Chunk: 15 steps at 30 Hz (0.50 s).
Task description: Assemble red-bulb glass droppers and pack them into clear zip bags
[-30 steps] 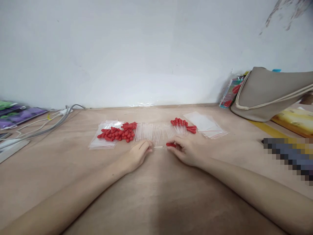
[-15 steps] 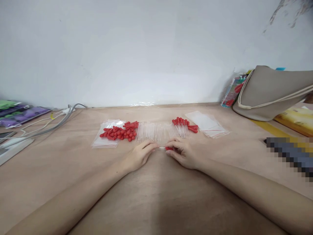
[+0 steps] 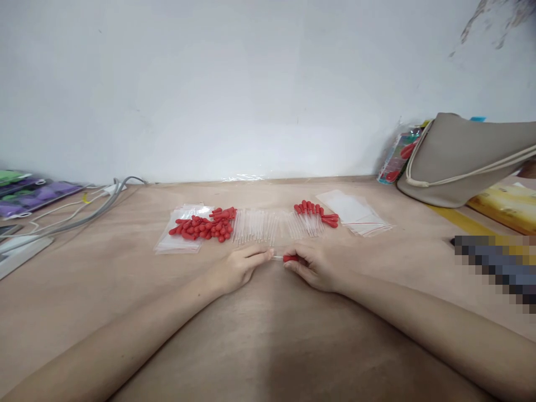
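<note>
Near the middle of the table, my left hand [image 3: 245,267] pinches a thin clear dropper tube [image 3: 277,258]. My right hand [image 3: 312,265] has its fingers closed on a red rubber bulb [image 3: 290,258], which sits at the tube's right end. How far the tube reaches into the bulb is hidden. Just beyond my hands lies a row of clear tubes [image 3: 255,226]. Several droppers with red bulbs [image 3: 310,209] lie together to the right of that row. A heap of loose red bulbs [image 3: 205,228] is to its left, partly on clear plastic bags [image 3: 167,240].
More clear zip bags [image 3: 349,209] lie fanned out at the right. A grey bag [image 3: 469,159] with a cord and a colourful package [image 3: 397,156] lean near the wall. Cables [image 3: 92,209] and purple-green packs [image 3: 42,195] are at the left. A pixelated dark object [image 3: 494,265] lies far right.
Both hands have shifted very slightly toward me. The fingers of my right hand have drawn in, and more of the red bulb shows. The piles have stayed as they were.
</note>
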{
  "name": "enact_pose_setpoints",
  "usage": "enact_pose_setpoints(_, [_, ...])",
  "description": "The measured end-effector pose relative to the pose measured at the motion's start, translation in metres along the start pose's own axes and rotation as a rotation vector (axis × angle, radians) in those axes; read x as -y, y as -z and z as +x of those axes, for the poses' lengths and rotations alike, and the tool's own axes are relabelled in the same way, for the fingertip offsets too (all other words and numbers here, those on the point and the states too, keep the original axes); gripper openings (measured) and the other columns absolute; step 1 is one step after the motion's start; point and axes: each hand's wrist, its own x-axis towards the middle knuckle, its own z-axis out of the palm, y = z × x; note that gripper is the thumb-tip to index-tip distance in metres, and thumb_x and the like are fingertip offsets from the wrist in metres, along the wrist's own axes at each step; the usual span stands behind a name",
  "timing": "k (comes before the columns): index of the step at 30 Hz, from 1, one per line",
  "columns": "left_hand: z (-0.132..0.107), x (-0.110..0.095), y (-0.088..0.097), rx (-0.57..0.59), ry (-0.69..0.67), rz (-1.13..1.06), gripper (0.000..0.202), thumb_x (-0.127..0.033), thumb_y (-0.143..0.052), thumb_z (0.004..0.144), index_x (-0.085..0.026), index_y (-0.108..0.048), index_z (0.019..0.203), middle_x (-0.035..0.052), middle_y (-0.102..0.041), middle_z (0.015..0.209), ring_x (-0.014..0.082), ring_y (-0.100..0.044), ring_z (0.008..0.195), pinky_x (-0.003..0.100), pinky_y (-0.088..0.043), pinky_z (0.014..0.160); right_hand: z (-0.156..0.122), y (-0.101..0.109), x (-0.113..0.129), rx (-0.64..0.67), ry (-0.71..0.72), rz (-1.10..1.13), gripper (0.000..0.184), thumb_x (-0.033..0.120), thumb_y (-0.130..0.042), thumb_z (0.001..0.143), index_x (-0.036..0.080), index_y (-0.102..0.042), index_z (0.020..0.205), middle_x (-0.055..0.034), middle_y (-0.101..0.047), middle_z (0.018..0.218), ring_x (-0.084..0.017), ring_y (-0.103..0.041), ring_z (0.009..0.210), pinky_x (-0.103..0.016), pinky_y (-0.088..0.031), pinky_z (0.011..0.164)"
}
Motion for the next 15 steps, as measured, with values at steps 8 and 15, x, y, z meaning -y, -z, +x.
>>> enact_pose_setpoints(8, [-0.002, 0.002, -0.002, -0.031, -0.012, 0.092, 0.039, -0.005, -0.038, 0.085, -0.018, -0.048, 0.12, 0.0089, -0.06, 0.1, 0.0166, -0.057, 0.091, 0.03, -0.051, 0.075, 0.003, 0.003, 0.001, -0.011, 0.087, -0.176, 0.01, 0.022, -0.048, 0.082, 0.016, -0.057, 0.083, -0.003, -0.06, 0.073, -0.012, -0.054, 0.065, -0.023, -0.042, 0.06])
enact_pose_setpoints(15, [0.0, -0.002, -0.004, -0.081, -0.019, 0.111, 0.037, -0.008, -0.039, 0.086, -0.02, -0.049, 0.119, 0.0062, -0.06, 0.089, 0.0131, -0.058, 0.078, 0.025, -0.051, 0.067, 0.005, 0.001, -0.008, 0.007, 0.096, -0.216, 0.012, 0.024, -0.049, 0.082, 0.016, -0.057, 0.081, -0.0042, -0.058, 0.072, -0.013, -0.053, 0.066, -0.024, -0.041, 0.061])
